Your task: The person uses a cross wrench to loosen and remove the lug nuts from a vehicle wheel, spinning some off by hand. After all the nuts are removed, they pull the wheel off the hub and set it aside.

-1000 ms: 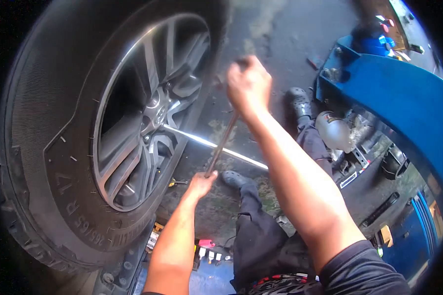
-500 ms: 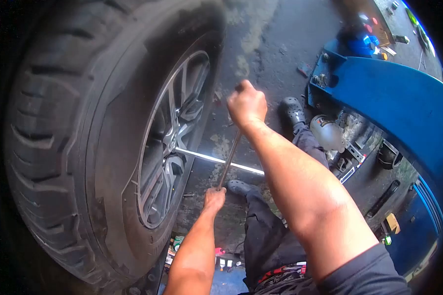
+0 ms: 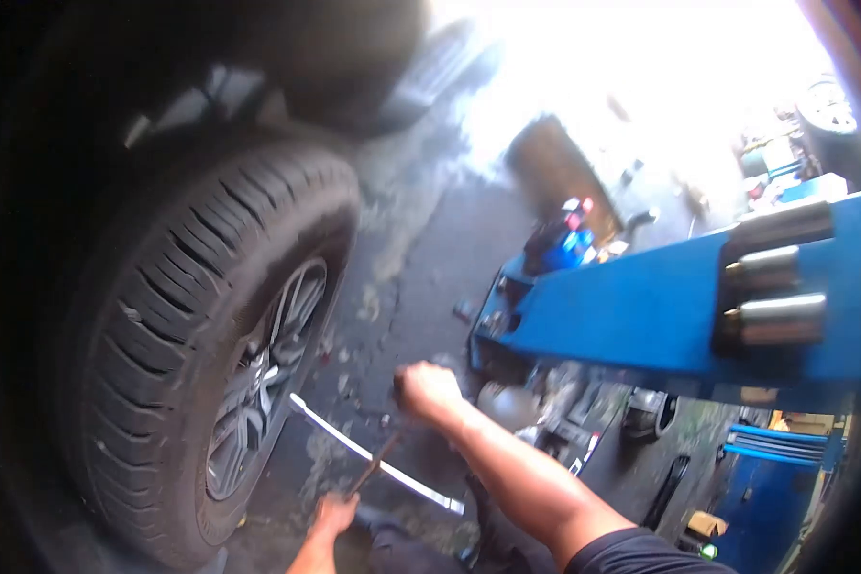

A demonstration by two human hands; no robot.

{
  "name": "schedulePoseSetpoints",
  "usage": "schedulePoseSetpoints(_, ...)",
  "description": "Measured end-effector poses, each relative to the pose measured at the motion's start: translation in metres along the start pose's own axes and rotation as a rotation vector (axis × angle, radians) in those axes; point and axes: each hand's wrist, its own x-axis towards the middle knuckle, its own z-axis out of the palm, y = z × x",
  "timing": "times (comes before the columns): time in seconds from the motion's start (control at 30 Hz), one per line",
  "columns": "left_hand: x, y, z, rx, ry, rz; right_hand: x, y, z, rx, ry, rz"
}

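A four-way lug wrench (image 3: 378, 461) is held between my two hands, its bright bar crossing a darker one. My right hand (image 3: 429, 390) is closed around the upper end of the dark bar, and my left hand (image 3: 335, 515) grips the lower end. The bright bar's near-wheel end is beside the tyre's edge, apart from the hub. To the left stands a large black tyre (image 3: 153, 316) on a spoked grey wheel rim (image 3: 263, 392). Motion blur softens both hands.
A blue lift arm (image 3: 622, 306) with metal cylinders (image 3: 783, 308) extends across the right. Beyond it are a brown board (image 3: 560, 177) and blue containers. Tools and parts lie on the dark floor under the arm, near a blue cabinet (image 3: 756, 497).
The view has tilted up and right, showing more floor and lift arm. The wrench's bright end has come away from the hub, with both hands still on the dark bar.
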Motion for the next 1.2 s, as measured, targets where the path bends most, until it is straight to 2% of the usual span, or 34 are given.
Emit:
schedulePoseSetpoints(0.07, -0.035, 0.025, -0.034, 0.062, -0.077, 0.006, -0.044, 0.01, -0.025, -0.239, -0.161, -0.149)
schedulePoseSetpoints(0.13, -0.063, 0.049, -0.069, 0.118, -0.121, 0.115, -0.086, 0.01, -0.053, -0.378, -0.342, -0.248)
schedulePoseSetpoints(0.2, -0.077, 0.054, -0.087, 0.143, -0.122, 0.218, -0.129, 0.015, -0.051, -0.473, -0.4, -0.359)
schedulePoseSetpoints(0.23, -0.083, 0.051, -0.088, 0.136, -0.1, 0.268, -0.15, 0.017, -0.058, -0.398, -0.356, -0.382)
schedulePoseSetpoints(0.27, -0.087, 0.049, -0.087, 0.129, -0.077, 0.323, -0.167, 0.022, -0.054, -0.407, -0.333, -0.362)
schedulePoseSetpoints(0.3, -0.094, 0.038, -0.074, 0.16, 0.149, 0.404, -0.186, 0.025, -0.047, -0.413, -0.314, -0.341)
schedulePoseSetpoints(0.4, -0.136, 0.029, -0.068, -0.021, 0.349, 0.411, -0.251, 0.034, -0.041, -0.334, -0.23, -0.175)
schedulePoseSetpoints(0.47, -0.18, 0.016, -0.073, -0.035, 0.343, 0.455, -0.3, 0.036, -0.04, -0.322, -0.146, -0.068)
schedulePoseSetpoints(0.5, -0.208, 0.004, -0.074, -0.065, 0.287, 0.405, -0.332, 0.022, -0.054, -0.283, -0.141, -0.007)
schedulePoseSetpoints(0.57, -0.243, -0.022, -0.075, -0.082, 0.246, 0.376, -0.371, 0.035, -0.029, -0.312, -0.057, 0.132)
schedulePoseSetpoints(0.6, -0.252, -0.049, -0.068, -0.072, 0.248, 0.368, -0.384, 0.045, -0.013, -0.353, 0.087, 0.184)
schedulePoseSetpoints(0.63, -0.274, -0.092, -0.049, -0.067, 0.23, 0.321, -0.406, 0.061, 0.003, -0.429, 0.177, 0.138)
schedulePoseSetpoints(0.7, -0.313, -0.161, -0.029, -0.033, 0.216, 0.257, -0.445, 0.051, -0.009, -0.279, 0.171, 0.298)
schedulePoseSetpoints(0.73, -0.333, -0.195, -0.016, -0.001, 0.246, 0.199, -0.459, 0.05, -0.014, -0.288, 0.147, 0.247)
schedulePoseSetpoints(0.77, -0.359, -0.221, -0.008, -0.066, 0.176, 0.075, -0.477, 0.058, -0.007, -0.283, 0.102, 0.315)
schedulePoseSetpoints(0.87, -0.405, -0.293, 0.028, -0.193, 0.217, -0.166, -0.491, 0.044, -0.029, -0.289, 0.011, 0.422)
schedulePoseSetpoints(0.97, -0.449, -0.31, 0.051, -0.417, 0.309, -0.387, -0.487, 0.077, -0.012, -0.279, -0.067, 0.387)
schedulePoseSetpoints(1.0, -0.461, -0.305, 0.053, -0.517, 0.293, -0.402, -0.481, 0.096, -0.005, -0.293, -0.097, 0.372)
schedulePoseSetpoints(1.07, -0.47, -0.299, 0.077, -0.604, 0.469, -0.39, -0.47, 0.12, -0.001, -0.366, -0.249, 0.364)
schedulePoseSetpoints(1.13, -0.474, -0.278, 0.098, -0.879, 0.602, -0.312, -0.458, 0.152, 0.011, -0.445, -0.221, 0.19)
schedulePoseSetpoints(1.17, -0.478, -0.264, 0.121, -1.016, 0.67, -0.271, -0.453, 0.167, 0.014, -0.395, -0.314, 0.259)
schedulePoseSetpoints(1.2, -0.48, -0.251, 0.141, -1.0, 0.657, -0.292, -0.441, 0.173, 0.011, -0.344, -0.399, 0.33)
